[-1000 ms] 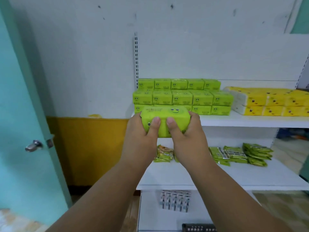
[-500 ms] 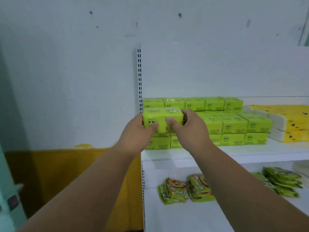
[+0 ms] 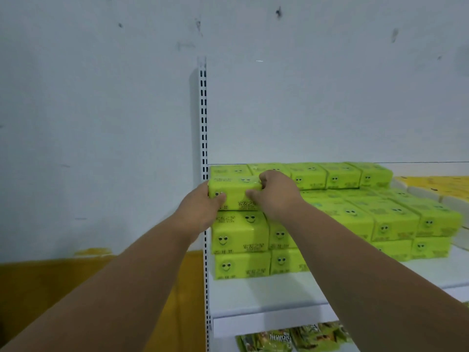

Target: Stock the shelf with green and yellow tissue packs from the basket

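Note:
I hold one green tissue pack (image 3: pixel 234 193) with a smiley face between both hands at the left end of the shelf (image 3: pixel 266 293). My left hand (image 3: pixel 200 212) grips its left end and my right hand (image 3: pixel 278 194) grips its right end. The pack rests on top of the front left column of stacked green packs (image 3: pixel 238 237), in front of the tallest back row. More green packs (image 3: pixel 380 219) fill the shelf to the right. Yellow tissue packs (image 3: pixel 436 186) lie at the far right edge. The basket is out of view.
A white slotted upright (image 3: pixel 204 148) stands right beside the left hand. The white back panel (image 3: pixel 330 110) rises behind the stack. Green snack packets (image 3: pixel 291 339) lie on the lower shelf. A white and yellow wall (image 3: pixel 88 275) is at left.
Both hands have carried the green pack up from below the shelf edge and forward onto the top of the left column. My view has moved closer and upward.

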### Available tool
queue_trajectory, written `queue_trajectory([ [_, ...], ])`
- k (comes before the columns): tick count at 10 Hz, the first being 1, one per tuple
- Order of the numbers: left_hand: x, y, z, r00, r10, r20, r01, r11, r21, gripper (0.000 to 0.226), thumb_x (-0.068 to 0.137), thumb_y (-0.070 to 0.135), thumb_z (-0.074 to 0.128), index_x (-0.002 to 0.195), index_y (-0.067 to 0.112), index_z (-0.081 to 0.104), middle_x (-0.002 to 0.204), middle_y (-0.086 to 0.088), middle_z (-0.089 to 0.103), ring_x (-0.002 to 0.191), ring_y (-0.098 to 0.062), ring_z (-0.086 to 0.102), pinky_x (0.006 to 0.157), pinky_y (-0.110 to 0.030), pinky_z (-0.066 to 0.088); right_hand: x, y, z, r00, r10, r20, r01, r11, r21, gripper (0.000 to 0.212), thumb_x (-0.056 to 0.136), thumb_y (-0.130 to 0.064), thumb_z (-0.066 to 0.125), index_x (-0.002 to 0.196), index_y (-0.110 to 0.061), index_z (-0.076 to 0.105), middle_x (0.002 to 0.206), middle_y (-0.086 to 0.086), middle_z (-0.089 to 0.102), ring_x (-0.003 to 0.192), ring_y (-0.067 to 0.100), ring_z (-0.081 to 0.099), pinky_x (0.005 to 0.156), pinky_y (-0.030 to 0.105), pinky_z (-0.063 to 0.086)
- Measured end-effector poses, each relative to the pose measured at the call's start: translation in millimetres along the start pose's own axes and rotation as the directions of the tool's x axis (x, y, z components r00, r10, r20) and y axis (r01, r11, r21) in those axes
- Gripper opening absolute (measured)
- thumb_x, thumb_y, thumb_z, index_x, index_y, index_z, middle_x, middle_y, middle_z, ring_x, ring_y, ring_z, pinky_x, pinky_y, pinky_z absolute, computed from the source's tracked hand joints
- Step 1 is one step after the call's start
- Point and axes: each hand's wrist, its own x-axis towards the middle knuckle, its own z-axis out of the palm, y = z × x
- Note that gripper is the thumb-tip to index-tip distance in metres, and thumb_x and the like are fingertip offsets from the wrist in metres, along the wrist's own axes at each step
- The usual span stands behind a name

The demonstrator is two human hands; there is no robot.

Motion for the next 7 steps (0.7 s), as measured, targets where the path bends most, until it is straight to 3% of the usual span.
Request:
queue_trajectory([
  [1,15,-5,-2,1.0,-0.018,0.012,0.018,1.0,0.008,0.027,0.101,0.025,0.053,0.126,0.031,0.059,0.112,0.008,0.068,0.097,-0.011,0.065,0.069,-0.024,0.05,19,0,5,0.999,-0.032,0.028,0.035,0.995,-0.091,0.032,0.088,-0.034,0.068,0.107,-0.011,0.058,0.092,0.001,0.056,0.083,0.022,0.052,0.057,0.024,0.035],
  [2,26,-8,0,0.999,-0.031,0.012,0.03,0.999,0.033,0.031,0.1,0.019,0.054,0.128,0.031,0.059,0.114,0.008,0.068,0.1,-0.013,0.065,0.075,-0.027,0.052,35,1,7,0.995,-0.072,0.066,0.082,0.985,-0.152,0.038,0.089,-0.031,0.067,0.118,-0.009,0.058,0.112,0.007,0.061,0.096,0.025,0.056,0.073,0.029,0.045],
  [3,34,-13,3,1.0,-0.026,-0.003,0.026,0.998,0.051,0.03,0.1,0.018,0.054,0.126,0.033,0.059,0.112,0.009,0.068,0.099,-0.013,0.065,0.078,-0.03,0.053,44,4,8,0.992,-0.087,0.093,0.103,0.976,-0.192,0.039,0.089,-0.03,0.066,0.12,-0.008,0.058,0.118,0.009,0.061,0.107,0.027,0.057,0.086,0.034,0.049],
  [4,38,-17,6,0.999,-0.028,-0.016,0.028,0.998,0.049,0.029,0.1,0.019,0.054,0.125,0.034,0.058,0.11,0.01,0.067,0.095,-0.01,0.064,0.068,-0.023,0.049,46,7,9,0.992,-0.09,0.089,0.106,0.975,-0.198,0.037,0.089,-0.029,0.067,0.118,-0.007,0.06,0.115,0.01,0.063,0.103,0.027,0.059,0.084,0.036,0.05],
  [6,32,-13,4,0.994,-0.069,0.084,0.073,0.996,-0.056,0.033,0.099,0.021,0.056,0.129,0.034,0.055,0.114,0.008,0.068,0.099,-0.013,0.067,0.078,-0.03,0.055,35,6,4,0.993,-0.067,0.098,0.086,0.973,-0.213,0.041,0.089,-0.033,0.066,0.122,-0.011,0.056,0.117,0.008,0.062,0.098,0.025,0.058,0.075,0.031,0.046],
  [7,21,-2,1,0.997,-0.01,-0.074,0.016,0.996,0.084,0.037,0.097,0.026,0.059,0.133,0.027,0.048,0.105,0.014,0.061,0.085,0.001,0.058,0.069,-0.023,0.049,19,5,-4,0.995,-0.1,0.002,0.099,0.986,-0.136,0.051,0.09,-0.035,0.065,0.133,-0.013,0.049,0.126,0.008,0.058,0.103,0.027,0.061,0.077,0.031,0.047],
])
